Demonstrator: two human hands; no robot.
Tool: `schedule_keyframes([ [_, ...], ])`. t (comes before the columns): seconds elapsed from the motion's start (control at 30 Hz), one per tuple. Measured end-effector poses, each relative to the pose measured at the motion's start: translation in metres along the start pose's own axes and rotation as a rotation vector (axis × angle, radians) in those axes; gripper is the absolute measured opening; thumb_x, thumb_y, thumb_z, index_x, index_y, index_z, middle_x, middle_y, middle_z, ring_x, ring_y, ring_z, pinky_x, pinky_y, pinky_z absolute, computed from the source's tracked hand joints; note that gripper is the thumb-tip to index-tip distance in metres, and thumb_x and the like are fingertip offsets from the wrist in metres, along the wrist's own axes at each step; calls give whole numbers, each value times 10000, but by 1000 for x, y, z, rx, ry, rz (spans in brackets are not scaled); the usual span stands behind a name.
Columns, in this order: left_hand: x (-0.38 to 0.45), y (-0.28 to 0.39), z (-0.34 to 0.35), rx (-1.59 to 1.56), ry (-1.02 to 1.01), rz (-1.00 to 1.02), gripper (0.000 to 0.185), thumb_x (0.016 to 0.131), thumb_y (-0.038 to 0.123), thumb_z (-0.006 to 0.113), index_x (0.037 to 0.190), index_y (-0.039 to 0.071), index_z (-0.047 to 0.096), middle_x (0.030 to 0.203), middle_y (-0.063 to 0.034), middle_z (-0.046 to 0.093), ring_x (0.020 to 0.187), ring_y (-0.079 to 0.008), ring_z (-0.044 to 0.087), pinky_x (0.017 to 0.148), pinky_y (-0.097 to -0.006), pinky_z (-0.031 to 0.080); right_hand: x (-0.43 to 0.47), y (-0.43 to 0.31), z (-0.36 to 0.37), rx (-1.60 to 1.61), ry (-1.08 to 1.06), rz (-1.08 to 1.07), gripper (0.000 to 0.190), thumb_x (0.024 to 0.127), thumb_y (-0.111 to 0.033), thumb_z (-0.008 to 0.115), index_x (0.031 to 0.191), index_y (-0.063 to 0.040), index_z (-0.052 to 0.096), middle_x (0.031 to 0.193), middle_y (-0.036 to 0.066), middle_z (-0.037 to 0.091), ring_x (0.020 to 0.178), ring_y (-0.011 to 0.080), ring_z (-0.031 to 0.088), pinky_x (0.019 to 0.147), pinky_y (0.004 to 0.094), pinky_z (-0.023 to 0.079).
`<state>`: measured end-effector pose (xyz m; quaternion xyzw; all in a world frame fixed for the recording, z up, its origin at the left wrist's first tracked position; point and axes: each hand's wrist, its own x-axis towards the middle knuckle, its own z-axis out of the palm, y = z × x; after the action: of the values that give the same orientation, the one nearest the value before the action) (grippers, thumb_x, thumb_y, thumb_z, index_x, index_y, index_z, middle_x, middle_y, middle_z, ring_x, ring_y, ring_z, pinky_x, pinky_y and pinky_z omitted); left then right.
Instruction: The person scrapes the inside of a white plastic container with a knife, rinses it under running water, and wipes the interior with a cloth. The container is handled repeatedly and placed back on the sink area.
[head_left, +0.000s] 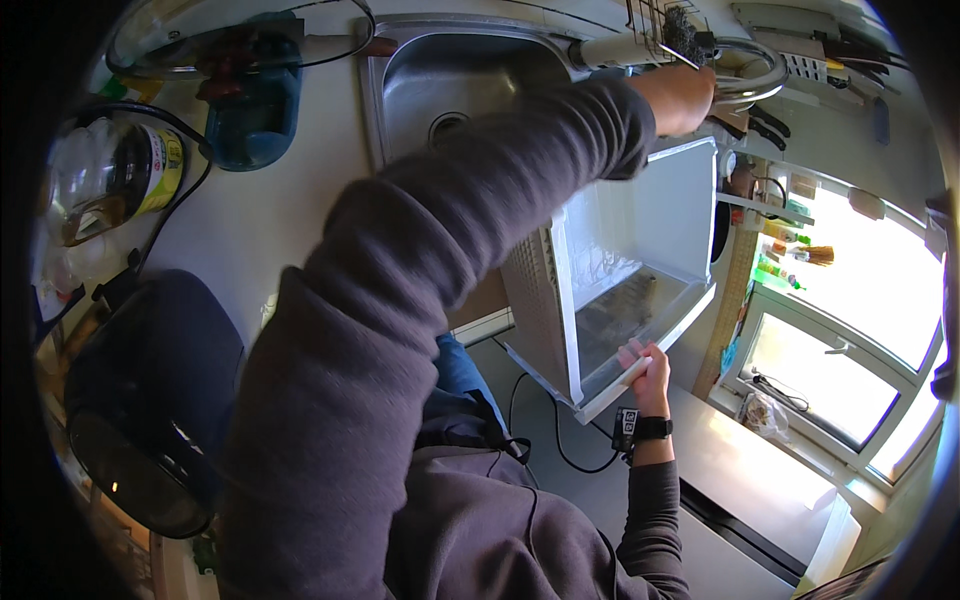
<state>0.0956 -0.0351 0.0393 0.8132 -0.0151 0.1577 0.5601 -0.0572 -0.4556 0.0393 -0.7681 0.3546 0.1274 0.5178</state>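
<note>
My left hand (681, 99) is beside the curved metal faucet (772, 71), just below a wire rack (643, 19) and a dark, tangled steel wool scourer (681, 36). Its fingers are partly hidden, so I cannot tell whether it holds anything. My right hand (649, 369) grips the near rim of a white open box (675, 202), which is tilted and has a dirty, dark-stained inside. A perforated side of the box faces left. My left sleeve crosses in front of the stainless steel sink (480, 67) and hides part of the box.
A blue-green plastic container (255, 127) and a large bottle (161, 169) with a yellow label are on the counter at left, above a dark rounded appliance (154, 375). Knives (769, 127) hang at upper right. A window (825, 375) and a grey-topped surface (750, 465) lie at right; black cables run below the box.
</note>
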Motion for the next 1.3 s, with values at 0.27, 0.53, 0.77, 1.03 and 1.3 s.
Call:
schedule_keyframes([
  [0.27, 14, -26, -28, 168, 13, 178, 336, 883, 250, 563, 1051, -26, 468, 753, -209, 619, 726, -382, 616, 644, -450, 474, 0, -4, 2, 35, 9, 18, 510, 752, -54, 499, 1225, 13, 319, 1223, 278, 457, 1026, 490, 518, 833, 526, 480],
  [0.53, 27, -29, -21, 222, 18, 171, 313, 899, 254, 541, 1025, -22, 464, 715, -191, 608, 683, -362, 614, 622, -440, 468, -9, -13, 12, -1, -7, -28, 380, 768, -115, 564, 1079, 64, 439, 1082, 202, 517, 880, 393, 584, 773, 483, 509],
  [0.77, 32, -35, -33, 102, 28, 200, 300, 811, 119, 583, 1028, -57, 473, 857, -259, 619, 811, -409, 610, 692, -468, 480, -28, -23, 34, -13, -54, -84, 201, 753, -99, 593, 848, 70, 540, 875, 153, 540, 750, 312, 604, 700, 424, 536],
  [1.03, 24, -38, -44, 135, 135, 171, 371, 850, 303, 542, 1003, -33, 512, 853, -262, 615, 810, -404, 606, 704, -464, 470, -33, -27, 35, -26, -133, -91, 294, 750, -110, 642, 963, 48, 516, 905, 134, 539, 815, 287, 578, 782, 438, 534],
  [1.3, 17, -40, -49, 248, 147, 175, 333, 845, 219, 565, 1016, -59, 496, 843, -246, 623, 808, -404, 607, 702, -464, 475, -27, -36, 38, -103, -111, -44, 180, 769, -163, 681, 831, -34, 571, 678, 38, 569, 564, 156, 574, 494, 268, 465],
])
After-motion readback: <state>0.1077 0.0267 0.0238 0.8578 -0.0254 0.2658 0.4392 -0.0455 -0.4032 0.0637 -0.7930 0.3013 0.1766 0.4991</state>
